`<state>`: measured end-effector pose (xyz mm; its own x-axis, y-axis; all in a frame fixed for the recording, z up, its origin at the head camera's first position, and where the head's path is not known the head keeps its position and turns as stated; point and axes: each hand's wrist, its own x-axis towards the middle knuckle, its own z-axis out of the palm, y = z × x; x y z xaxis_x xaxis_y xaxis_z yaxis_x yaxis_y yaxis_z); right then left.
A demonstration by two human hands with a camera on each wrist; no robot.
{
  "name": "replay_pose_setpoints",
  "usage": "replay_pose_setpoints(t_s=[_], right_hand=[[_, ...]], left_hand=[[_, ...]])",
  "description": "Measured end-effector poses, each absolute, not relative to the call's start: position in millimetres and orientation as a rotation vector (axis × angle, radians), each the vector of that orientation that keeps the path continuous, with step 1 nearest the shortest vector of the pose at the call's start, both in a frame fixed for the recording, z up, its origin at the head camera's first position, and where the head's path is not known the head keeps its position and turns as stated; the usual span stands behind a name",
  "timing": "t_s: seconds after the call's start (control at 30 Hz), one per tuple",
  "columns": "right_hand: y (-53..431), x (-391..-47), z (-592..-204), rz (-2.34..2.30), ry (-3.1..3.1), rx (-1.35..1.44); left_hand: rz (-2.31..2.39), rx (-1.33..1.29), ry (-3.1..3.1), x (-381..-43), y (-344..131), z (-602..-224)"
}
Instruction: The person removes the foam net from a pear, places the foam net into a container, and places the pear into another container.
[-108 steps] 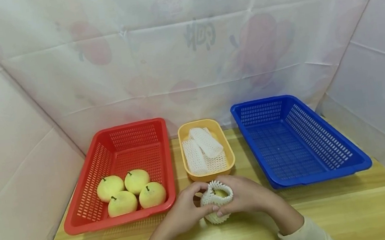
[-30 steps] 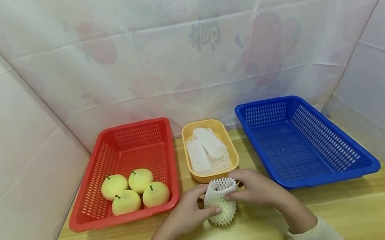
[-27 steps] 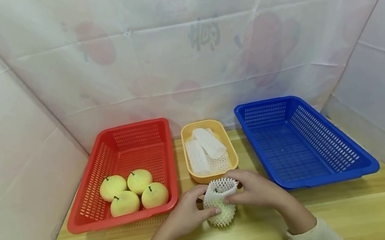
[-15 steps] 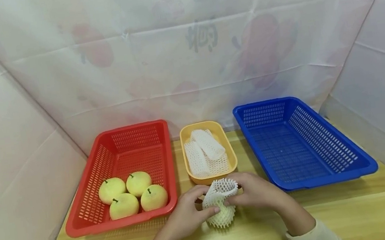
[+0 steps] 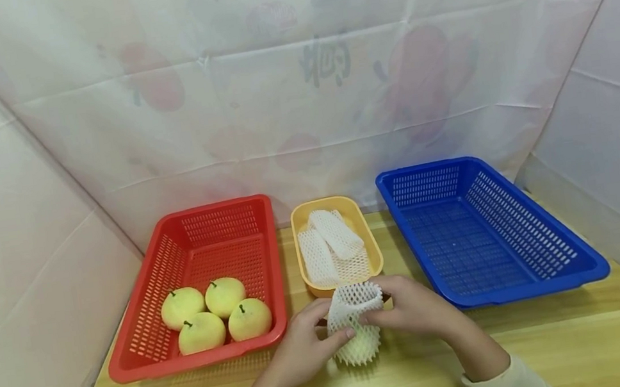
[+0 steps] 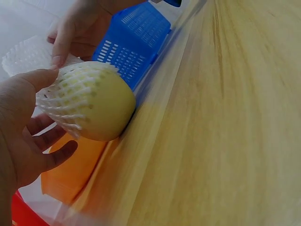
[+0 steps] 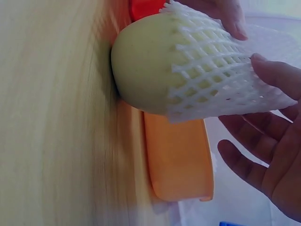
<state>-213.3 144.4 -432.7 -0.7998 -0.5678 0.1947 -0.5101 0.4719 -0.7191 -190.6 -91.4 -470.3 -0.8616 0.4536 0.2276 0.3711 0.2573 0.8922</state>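
A yellow pear (image 7: 141, 66) stands on the table, with a white foam net sleeve (image 5: 354, 317) around its upper part. Both wrist views show the pear's lower part bare. My left hand (image 5: 307, 342) holds the sleeved pear from the left, its thumb pressing the mesh in front. On the other side, my right hand (image 5: 407, 304) pinches the sleeve near its upper rim, thumb in front. The sleeve's top rises past the fruit as a loose collar. In the right wrist view, the right hand's other fingers (image 7: 240, 160) lie partly behind the net.
A red basket (image 5: 274, 256) on the left holds several bare pears (image 5: 201, 333). Behind my hands sits a small yellow tray (image 5: 377, 253) with flattened foam nets (image 5: 337, 234). To the right lies a blue basket (image 5: 454, 234). Cloth walls enclose the table (image 5: 566, 343).
The sleeve now stands taller over the pear; earlier its top lay lower and the stem showed through the opening. My right hand has shifted from the fruit's side to the sleeve's upper rim.
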Motion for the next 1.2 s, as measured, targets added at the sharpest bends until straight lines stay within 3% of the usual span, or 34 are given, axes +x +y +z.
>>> replay_pose_setpoints(t_s=[0.8, 1.2], right_hand=[[143.7, -210.2, -426.1, -1.428, 2.706, -0.815], [146.6, -210.2, -423.9, -1.391, 2.67, -0.867]], left_hand=[[1.92, 0.631, 2.336, -185.4, -85.7, -465.5], [1.911, 0.569, 2.394, -186.6, -83.7, -469.1]])
